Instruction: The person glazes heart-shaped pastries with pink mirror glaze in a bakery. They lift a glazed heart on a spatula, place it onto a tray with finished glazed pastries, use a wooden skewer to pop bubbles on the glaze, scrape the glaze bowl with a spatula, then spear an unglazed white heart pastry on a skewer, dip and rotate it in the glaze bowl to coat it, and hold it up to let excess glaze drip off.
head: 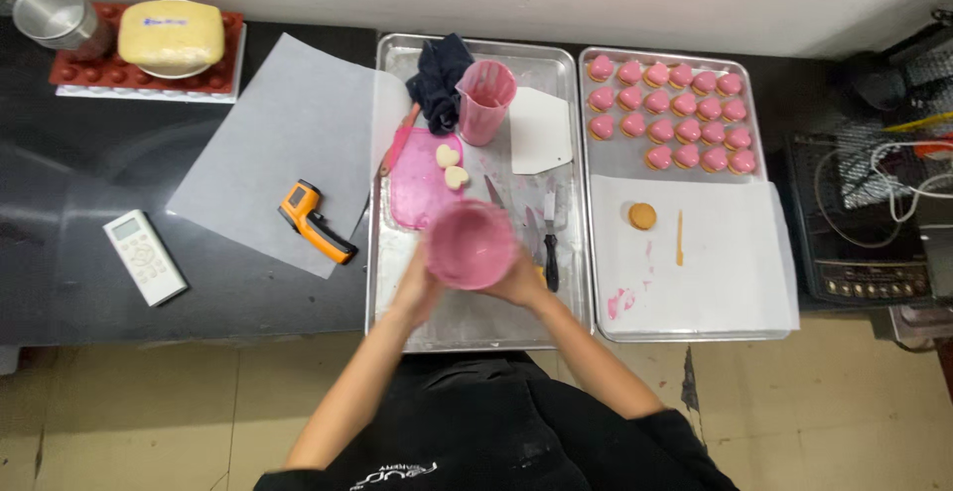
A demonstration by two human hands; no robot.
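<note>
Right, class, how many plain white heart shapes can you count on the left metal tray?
2. Both lie on the pink mat in the left tray: the upper heart and the lower heart just beside it. Others may be hidden under the pink bowl.

Both bare forearms reach forward and angle inward — the left hand [417, 287] and right hand [521, 280] sit level, close together, palms facing each other, fingers curled as if cupped around something held between them.
</note>
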